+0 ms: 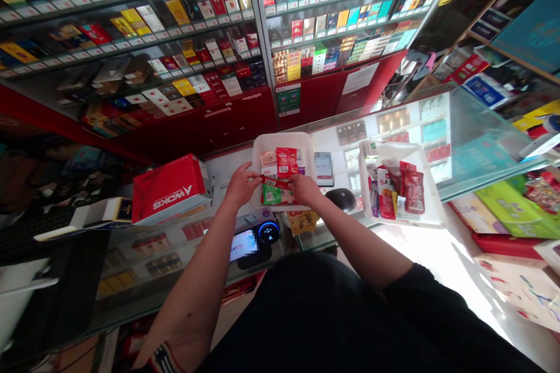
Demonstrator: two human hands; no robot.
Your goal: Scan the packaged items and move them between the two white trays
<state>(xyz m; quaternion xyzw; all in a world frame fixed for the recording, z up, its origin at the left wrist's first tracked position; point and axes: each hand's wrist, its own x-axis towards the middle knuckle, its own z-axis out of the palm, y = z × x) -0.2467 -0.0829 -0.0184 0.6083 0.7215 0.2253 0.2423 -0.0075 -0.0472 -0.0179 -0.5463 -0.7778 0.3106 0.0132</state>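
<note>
Between my two hands a narrow red snack packet [276, 182] is stretched out lengthwise over a white plastic tray. My left hand [241, 185] pinches its left end, and my right hand [305, 190] grips the right end. Beneath it the tray [259, 145] holds several snack packets, among them a red packet [287, 161] on top and a green packet [272, 194] near the front. A second white tray [431, 201] stands to the right with several more packets, including a dark red packet [414, 192].
Under the trays is a glass display counter [441, 169]. A black mouse [340, 200] and a phone [324, 168] lie between the trays. Left stands a red box [170, 186]; in front is a payment device [245, 245] with a lit screen. Shelves of cigarette packs [219, 49] rise behind.
</note>
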